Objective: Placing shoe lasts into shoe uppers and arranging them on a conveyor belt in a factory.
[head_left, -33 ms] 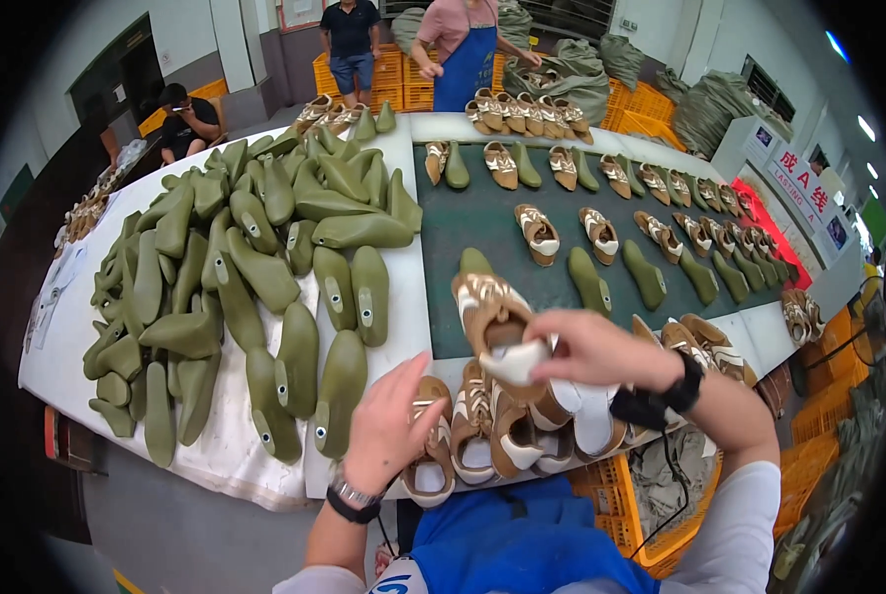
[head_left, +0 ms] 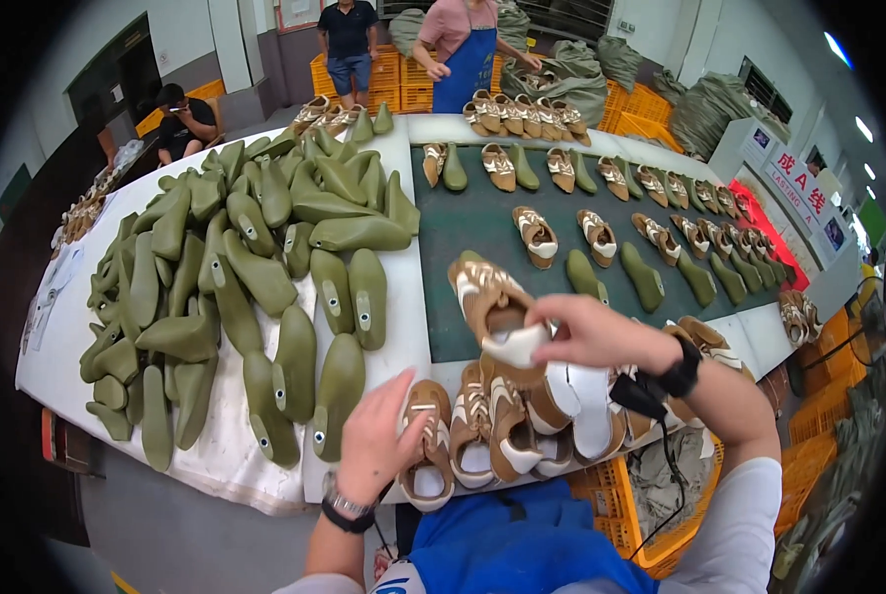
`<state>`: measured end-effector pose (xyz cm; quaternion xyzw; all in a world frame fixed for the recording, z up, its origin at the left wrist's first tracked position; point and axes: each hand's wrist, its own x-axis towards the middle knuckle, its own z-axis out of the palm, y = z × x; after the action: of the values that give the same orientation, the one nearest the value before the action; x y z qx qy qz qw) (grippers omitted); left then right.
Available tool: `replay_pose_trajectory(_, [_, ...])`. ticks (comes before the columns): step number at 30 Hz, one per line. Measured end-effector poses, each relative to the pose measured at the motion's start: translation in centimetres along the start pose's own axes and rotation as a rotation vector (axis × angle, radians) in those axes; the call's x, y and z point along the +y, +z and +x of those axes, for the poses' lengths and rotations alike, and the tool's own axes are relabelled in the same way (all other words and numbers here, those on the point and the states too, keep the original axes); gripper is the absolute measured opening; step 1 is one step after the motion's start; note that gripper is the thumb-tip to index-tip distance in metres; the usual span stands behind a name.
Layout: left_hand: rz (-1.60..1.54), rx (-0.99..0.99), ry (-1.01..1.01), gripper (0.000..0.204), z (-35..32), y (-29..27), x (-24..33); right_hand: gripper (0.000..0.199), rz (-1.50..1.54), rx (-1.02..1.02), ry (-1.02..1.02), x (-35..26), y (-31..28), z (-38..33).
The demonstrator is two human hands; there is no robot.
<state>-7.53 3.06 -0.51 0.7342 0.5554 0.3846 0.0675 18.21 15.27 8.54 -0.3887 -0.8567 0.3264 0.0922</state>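
My right hand (head_left: 606, 337) pinches the white heel of a tan sneaker (head_left: 480, 300) with white stripes, held tilted over the near edge of the green belt. A green shoe last (head_left: 470, 256) peeks out just beyond its toe. My left hand (head_left: 375, 436) has its fingers stretched apart and holds nothing. Its thumb is beside or over a laced tan sneaker (head_left: 429, 450) at the near table edge; whether they touch I cannot tell. More sneakers, such as one with a white heel (head_left: 512, 436), stand packed to the right, partly hidden under my right arm.
A big heap of green shoe lasts (head_left: 255, 213) covers the white table (head_left: 76, 346) on the left. Sneakers and lasts stand in rows on the green belt (head_left: 472, 218). An orange crate (head_left: 616, 505) is by my right side. A person in a blue apron (head_left: 466, 64) stands across the table.
The held sneaker and my right hand have shifted slightly. My left hand has dropped a little beside the near sneakers, its fingers still spread.
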Motion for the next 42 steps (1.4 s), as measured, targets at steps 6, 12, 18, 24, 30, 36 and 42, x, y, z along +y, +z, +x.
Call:
replay_pose_trajectory(6, [-0.013,0.050,-0.217,0.034,-10.0,3.3,-4.2,0.032,-0.031,0.103,0.124,8.4,-1.1,14.4])
replay_pose_trajectory(12, [0.299,0.018,-0.237,0.033,-15.3,7.6,-8.2,0.029,-0.347,0.122,0.281,17.8,6.1,27.8])
replay_pose_trajectory(18, [0.272,0.059,-0.279,0.027,-15.1,7.5,-7.8,0.038,-0.082,0.393,0.350,21.0,9.8,32.0])
replay_pose_trajectory(24, [0.282,0.054,-0.270,0.028,-15.2,7.2,-7.5,0.047,-0.183,0.141,0.330,17.3,5.0,27.6])
replay_pose_trajectory(30, [0.293,0.082,-0.248,0.028,-15.3,9.0,-9.4,0.041,-0.275,-0.013,0.006,13.0,-4.8,16.7])
replay_pose_trajectory(36, [0.055,0.108,-0.361,0.025,-15.3,9.0,-9.6,0.064,-0.196,-0.409,-0.024,9.8,-2.0,3.6])
replay_pose_trajectory(42, [-0.389,-0.054,-0.533,0.050,-11.0,9.0,-4.2,0.050,-0.301,-0.142,0.044,11.0,8.7,-2.8])
